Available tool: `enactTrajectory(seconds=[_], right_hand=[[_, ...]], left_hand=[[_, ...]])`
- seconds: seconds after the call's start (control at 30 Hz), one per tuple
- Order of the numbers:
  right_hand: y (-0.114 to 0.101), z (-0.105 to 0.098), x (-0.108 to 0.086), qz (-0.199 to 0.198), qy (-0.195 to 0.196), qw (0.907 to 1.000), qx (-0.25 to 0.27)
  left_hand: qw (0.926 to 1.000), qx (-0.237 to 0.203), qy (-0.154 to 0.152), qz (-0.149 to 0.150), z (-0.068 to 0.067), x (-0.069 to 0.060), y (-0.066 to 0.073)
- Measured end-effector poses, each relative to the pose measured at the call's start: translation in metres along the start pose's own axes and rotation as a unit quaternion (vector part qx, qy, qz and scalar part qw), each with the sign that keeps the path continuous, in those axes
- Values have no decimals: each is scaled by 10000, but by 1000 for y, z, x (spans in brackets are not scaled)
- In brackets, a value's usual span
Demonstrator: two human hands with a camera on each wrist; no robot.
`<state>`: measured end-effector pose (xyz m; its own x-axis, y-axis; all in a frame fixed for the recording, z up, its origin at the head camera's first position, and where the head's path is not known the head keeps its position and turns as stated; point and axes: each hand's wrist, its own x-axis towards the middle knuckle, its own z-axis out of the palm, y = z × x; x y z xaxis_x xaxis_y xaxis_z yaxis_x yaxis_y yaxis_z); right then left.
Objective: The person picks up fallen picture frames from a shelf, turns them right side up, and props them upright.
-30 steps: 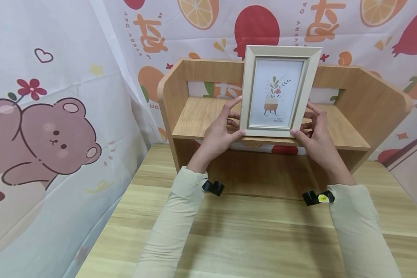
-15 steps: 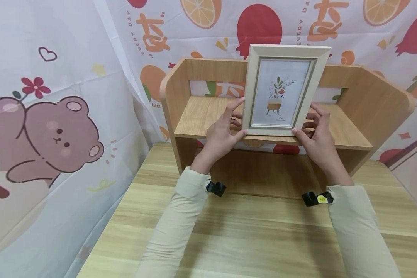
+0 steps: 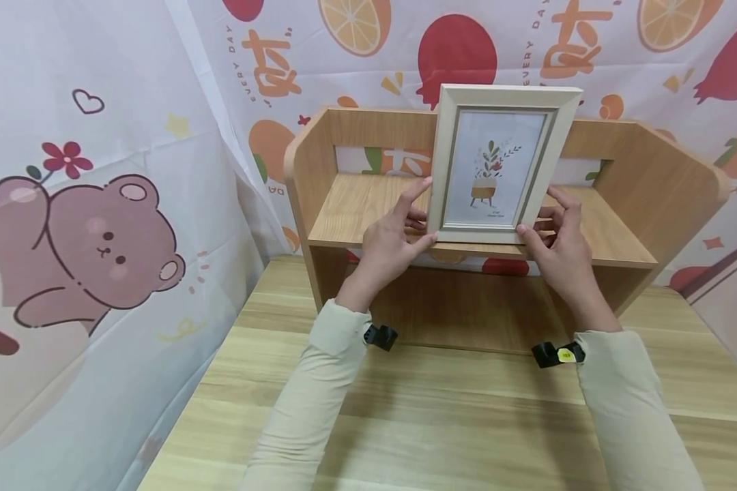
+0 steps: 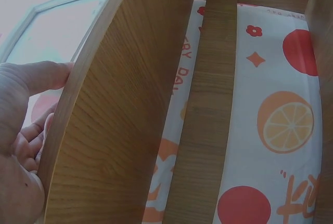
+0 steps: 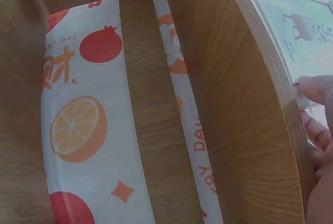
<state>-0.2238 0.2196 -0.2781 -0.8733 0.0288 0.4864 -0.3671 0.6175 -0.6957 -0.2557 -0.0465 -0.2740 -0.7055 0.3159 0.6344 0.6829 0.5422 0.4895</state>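
A cream-coloured picture frame (image 3: 505, 232) stands nearly upright at the front edge of the upper board of a wooden desk shelf (image 3: 368, 204). Behind its glass is a print of a potted plant. My left hand (image 3: 388, 244) holds the frame's lower left side, thumb at the bottom corner and fingers along the edge. At the lower right side my right hand (image 3: 561, 249) grips it likewise. The left wrist view catches my left thumb (image 4: 44, 75) against the frame; my right thumb (image 5: 315, 86) shows at a lower corner in the right wrist view.
The shelf's lower compartment (image 3: 467, 307) opens below the hands. Its side panels (image 3: 669, 184) rise at both ends of the upper board. A light wood-grain table (image 3: 442, 423) lies underneath. Printed cloths (image 3: 319, 75) hang behind and at the left.
The frame's top has shifted slightly to the right against the shelf. Both hands keep their hold at its lower sides. The head view has moved a little.
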Motion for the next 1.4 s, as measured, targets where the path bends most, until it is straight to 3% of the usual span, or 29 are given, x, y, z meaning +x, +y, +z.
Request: enactTrajectory(seconds=[0.97, 1.4], right_hand=[[0, 5, 0, 22, 400, 9987, -316], [-3, 7, 4, 235, 373, 9981, -424]], left_hand=[[9996, 217, 116, 170, 3, -2, 1], [9991, 383, 112, 173, 3, -3, 1]])
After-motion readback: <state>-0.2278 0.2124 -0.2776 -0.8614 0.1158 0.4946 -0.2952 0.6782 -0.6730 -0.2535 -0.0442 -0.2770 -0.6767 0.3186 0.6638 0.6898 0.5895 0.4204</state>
